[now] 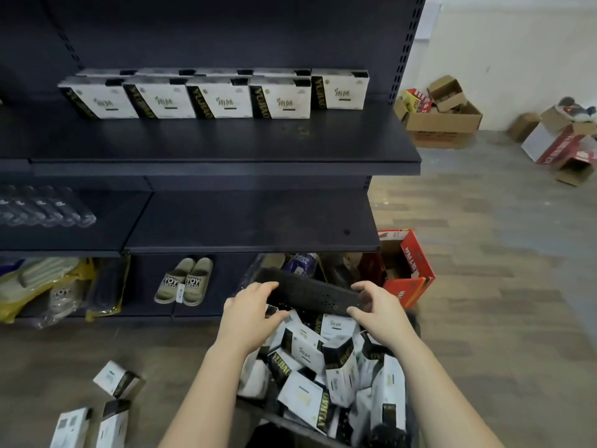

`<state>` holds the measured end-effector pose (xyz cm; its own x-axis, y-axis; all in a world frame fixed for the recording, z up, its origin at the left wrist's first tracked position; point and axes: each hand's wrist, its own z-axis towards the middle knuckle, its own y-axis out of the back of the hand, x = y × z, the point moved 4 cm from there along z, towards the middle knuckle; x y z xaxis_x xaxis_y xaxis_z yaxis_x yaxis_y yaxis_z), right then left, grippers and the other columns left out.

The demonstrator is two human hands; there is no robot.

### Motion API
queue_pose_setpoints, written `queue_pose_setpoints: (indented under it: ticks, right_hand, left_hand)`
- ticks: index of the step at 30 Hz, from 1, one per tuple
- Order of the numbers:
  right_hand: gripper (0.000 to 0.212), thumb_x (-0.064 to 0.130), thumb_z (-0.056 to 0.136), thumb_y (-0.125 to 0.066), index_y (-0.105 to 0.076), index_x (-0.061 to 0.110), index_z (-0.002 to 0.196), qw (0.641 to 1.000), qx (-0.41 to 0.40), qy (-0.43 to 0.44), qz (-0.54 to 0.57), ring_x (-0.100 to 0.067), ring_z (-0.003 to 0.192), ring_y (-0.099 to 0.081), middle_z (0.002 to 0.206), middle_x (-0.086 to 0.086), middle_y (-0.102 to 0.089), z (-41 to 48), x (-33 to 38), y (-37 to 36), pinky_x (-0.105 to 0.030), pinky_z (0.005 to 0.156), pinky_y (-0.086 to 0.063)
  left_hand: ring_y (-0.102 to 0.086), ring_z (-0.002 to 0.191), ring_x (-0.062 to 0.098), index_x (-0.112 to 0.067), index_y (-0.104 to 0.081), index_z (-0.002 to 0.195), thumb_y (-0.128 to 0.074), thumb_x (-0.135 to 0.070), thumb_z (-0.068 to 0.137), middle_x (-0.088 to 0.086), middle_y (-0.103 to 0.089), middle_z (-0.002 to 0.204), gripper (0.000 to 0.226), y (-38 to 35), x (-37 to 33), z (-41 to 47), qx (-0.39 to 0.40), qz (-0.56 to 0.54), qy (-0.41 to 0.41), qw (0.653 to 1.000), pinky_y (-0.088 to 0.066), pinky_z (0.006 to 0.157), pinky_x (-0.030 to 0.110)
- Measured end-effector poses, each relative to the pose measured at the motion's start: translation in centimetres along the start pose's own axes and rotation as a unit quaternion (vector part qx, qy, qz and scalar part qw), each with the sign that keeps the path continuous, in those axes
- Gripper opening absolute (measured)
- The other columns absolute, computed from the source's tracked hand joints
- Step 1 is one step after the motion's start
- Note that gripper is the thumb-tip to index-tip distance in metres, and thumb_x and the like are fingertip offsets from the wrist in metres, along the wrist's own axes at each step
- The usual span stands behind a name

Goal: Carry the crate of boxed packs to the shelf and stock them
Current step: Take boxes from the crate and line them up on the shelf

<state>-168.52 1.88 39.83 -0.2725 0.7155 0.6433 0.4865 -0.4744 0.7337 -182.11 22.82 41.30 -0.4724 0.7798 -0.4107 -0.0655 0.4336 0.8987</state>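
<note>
Dark shelf unit (226, 150) stands ahead of you. The black crate (310, 295) sits just below the front edge of the middle shelf, at its right end, heaped with white-and-black boxes (339, 360). A matching row (223, 98) stands upright along the back of the upper shelf. Your left hand (248, 315) and right hand (378, 308) both grip the crate's far rim, fingers curled over it. Three loose boxes (116, 379) lie on the floor, left of the crate.
</note>
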Motion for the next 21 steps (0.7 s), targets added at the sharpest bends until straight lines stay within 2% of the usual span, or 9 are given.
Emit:
queue_pose_setpoints:
  ticks: [6,10,14,17,21]
  right_hand:
    - [0.045,0.025,0.087,-0.068,-0.055,0.025,0.13,0.999,0.017,-0.028,0.013,-0.014,0.104,-0.059,0.122,0.003,-0.06,-0.7,-1.2,-1.4,-0.026,0.085,-0.047]
    - [0.043,0.027,0.087,-0.069,-0.057,0.023,0.128,0.998,0.01,-0.057,0.029,-0.016,0.108,-0.059,0.124,0.001,-0.061,-1.0,-2.2,-2.2,-0.033,0.094,-0.05]
    - [0.04,0.025,0.085,-0.069,-0.059,0.025,0.124,0.995,0.004,-0.091,0.045,-0.015,0.1,-0.062,0.118,0.002,-0.061,-1.6,-3.2,-2.7,-0.039,0.088,-0.055]
    - [0.04,0.026,0.085,-0.069,-0.058,0.026,0.124,0.993,0.001,-0.114,0.043,-0.016,0.093,-0.066,0.118,0.003,-0.06,-2.2,-4.0,-3.0,-0.036,0.086,-0.054]
    - [0.042,0.029,0.085,-0.07,-0.057,0.027,0.125,0.991,0.0,-0.134,0.028,-0.014,0.101,-0.061,0.12,0.003,-0.058,-2.6,-5.0,-3.6,-0.03,0.085,-0.05]
  left_hand:
    - [-0.042,0.132,0.012,-0.031,-0.037,0.146,-0.055,-0.05,0.092,-0.01,-0.044,0.144,0.059,-1.0,0.2,-0.4,0.02,-0.002,-0.001,1.0,-0.032,0.106,0.039]
    - [-0.044,0.13,0.012,-0.031,-0.038,0.145,-0.055,-0.05,0.092,-0.01,-0.045,0.143,0.059,-1.3,0.8,-0.1,0.033,0.0,-0.006,0.999,-0.033,0.105,0.04]
    - [-0.043,0.131,0.013,-0.03,-0.038,0.145,-0.055,-0.049,0.093,-0.009,-0.045,0.143,0.058,-1.8,1.1,0.4,0.042,-0.007,-0.015,0.999,-0.032,0.106,0.041]
    - [-0.044,0.13,0.013,-0.03,-0.038,0.145,-0.055,-0.049,0.092,-0.009,-0.045,0.143,0.059,-2.5,1.2,0.6,0.061,-0.004,-0.024,0.998,-0.033,0.106,0.041]
    - [-0.044,0.13,0.014,-0.03,-0.038,0.146,-0.057,-0.049,0.091,-0.008,-0.045,0.143,0.062,-3.4,1.1,1.3,0.079,0.001,-0.035,0.996,-0.033,0.105,0.041]
